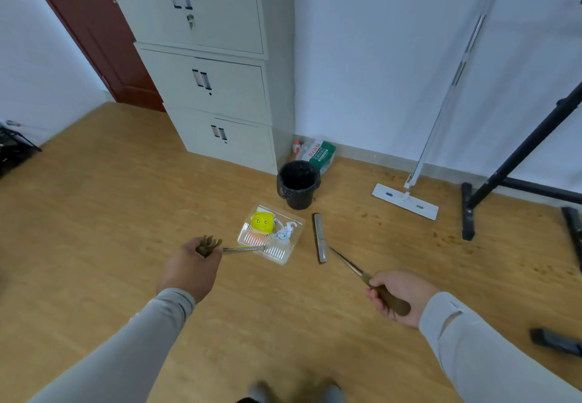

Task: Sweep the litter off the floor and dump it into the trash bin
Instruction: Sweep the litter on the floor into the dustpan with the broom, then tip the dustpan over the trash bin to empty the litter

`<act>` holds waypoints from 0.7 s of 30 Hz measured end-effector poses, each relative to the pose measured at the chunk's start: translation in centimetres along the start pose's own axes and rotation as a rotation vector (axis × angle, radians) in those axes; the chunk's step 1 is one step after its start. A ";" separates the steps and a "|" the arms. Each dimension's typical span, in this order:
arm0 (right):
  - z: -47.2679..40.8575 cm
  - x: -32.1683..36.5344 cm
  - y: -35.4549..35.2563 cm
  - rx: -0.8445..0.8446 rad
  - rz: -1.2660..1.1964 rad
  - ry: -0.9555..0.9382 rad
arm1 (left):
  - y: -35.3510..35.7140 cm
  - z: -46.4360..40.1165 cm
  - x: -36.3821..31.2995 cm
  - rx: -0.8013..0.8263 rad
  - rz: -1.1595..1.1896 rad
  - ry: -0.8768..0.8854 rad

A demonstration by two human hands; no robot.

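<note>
My left hand (192, 268) grips the brown handle of a clear plastic dustpan (285, 254) that sits low over the floor. In the dustpan lie a yellow smiley toy (262, 221) and a crumpled white paper (285, 232). My right hand (398, 295) holds the brown handle of a small broom (319, 237), whose grey head rests on the floor just right of the dustpan. A black trash bin (297, 183) with a black liner stands just beyond the dustpan, by the cabinet corner.
A grey metal cabinet (220, 87) rises behind the bin. A plastic bag with packets (318, 153) lies against the wall. A white flat mop (406, 199) leans on the wall at right, beside a black stand (504, 175). Brown specks dot the wooden floor (441, 238).
</note>
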State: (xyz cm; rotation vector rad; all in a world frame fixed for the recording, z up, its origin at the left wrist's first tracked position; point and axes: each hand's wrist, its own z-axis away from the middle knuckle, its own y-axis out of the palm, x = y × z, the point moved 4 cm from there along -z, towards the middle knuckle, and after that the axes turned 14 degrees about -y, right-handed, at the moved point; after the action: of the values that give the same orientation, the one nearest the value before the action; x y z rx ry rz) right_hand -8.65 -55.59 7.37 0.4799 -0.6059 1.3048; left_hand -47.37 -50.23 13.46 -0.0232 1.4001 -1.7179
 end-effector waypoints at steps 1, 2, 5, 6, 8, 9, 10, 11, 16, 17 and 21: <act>-0.7 0.9 0.2 -0.009 0.014 -0.006 | -0.2 -1.0 -1.0 -0.001 0.002 0.009; -1.4 1.9 0.4 -0.019 0.029 -0.013 | -0.3 -2.1 -2.0 -0.005 0.005 0.019; -3.1 4.4 1.4 -0.061 0.041 -0.028 | -0.9 -5.7 -4.6 -0.024 0.008 0.040; -3.7 5.0 1.9 -0.069 0.037 -0.029 | -1.1 -7.1 -5.3 -0.031 0.003 0.045; -4.9 6.5 3.2 -0.083 0.032 -0.031 | -1.6 -9.9 -6.7 -0.038 -0.015 0.059; -5.5 7.4 3.9 -0.093 0.033 -0.032 | -1.8 -11.5 -7.3 -0.039 -0.029 0.068; -6.2 8.4 4.5 -0.102 0.031 -0.034 | -2.1 -13.0 -7.9 -0.039 -0.042 0.079; -6.8 9.4 5.3 -0.109 0.024 -0.035 | -2.3 -14.6 -8.5 -0.037 -0.048 0.089; -9.1 13.6 9.4 -0.166 -0.077 -0.043 | -3.7 -22.4 -11.8 -0.009 -0.108 0.152; -9.4 14.4 10.3 -0.184 -0.075 -0.041 | -4.1 -23.8 -12.4 0.005 -0.127 0.165; -10.3 17.1 13.9 -0.232 -0.069 -0.057 | -5.0 -29.1 -15.0 0.067 -0.149 0.234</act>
State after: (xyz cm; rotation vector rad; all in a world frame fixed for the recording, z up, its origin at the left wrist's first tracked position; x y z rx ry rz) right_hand -18.23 -33.48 10.66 0.3447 -0.7720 1.1416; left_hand -56.43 -18.40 14.31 0.1169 1.5411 -1.9399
